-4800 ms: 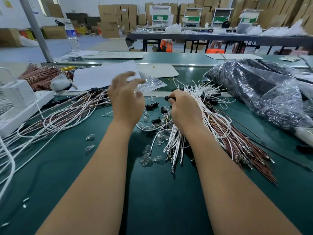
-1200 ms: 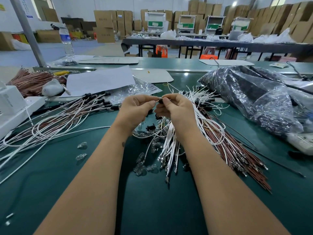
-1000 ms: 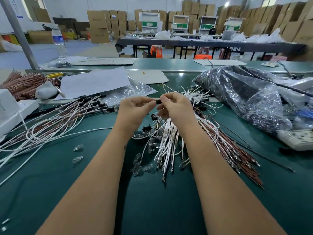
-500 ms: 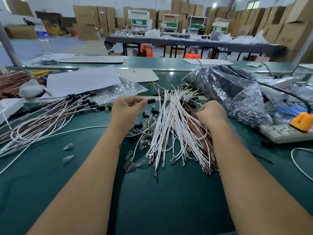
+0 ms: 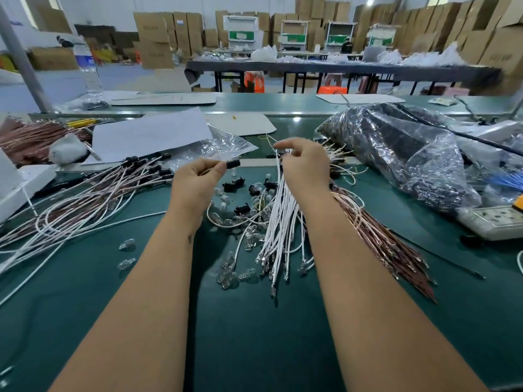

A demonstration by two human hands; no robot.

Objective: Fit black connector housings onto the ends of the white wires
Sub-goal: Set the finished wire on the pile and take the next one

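A black connector housing sits pinched at the fingertips of my left hand, thumb and forefinger curled round its near end; I see no wire entering it, though the fingers cover that end. My right hand hovers just to the right, over the far end of the bundle of white wires, fingers loosely bent and the forefinger stretched toward the housing. I cannot tell whether it is pinching a wire end: the fingertips are hidden behind the hand's own back and the spot is blurred. The bundle runs from under that hand toward me, its metal-tipped ends fanned on the green mat. The right forearm covers part of the brown wires lying beside it.

Between the hands lie loose black housings and small clear bulbs, jumbled so that I cannot count them. To the left, a heap of wires already fitted with housings runs off the frame edge. At far right a crinkled plastic bag with dark contents I cannot make out, and a power strip cut off by the edge.
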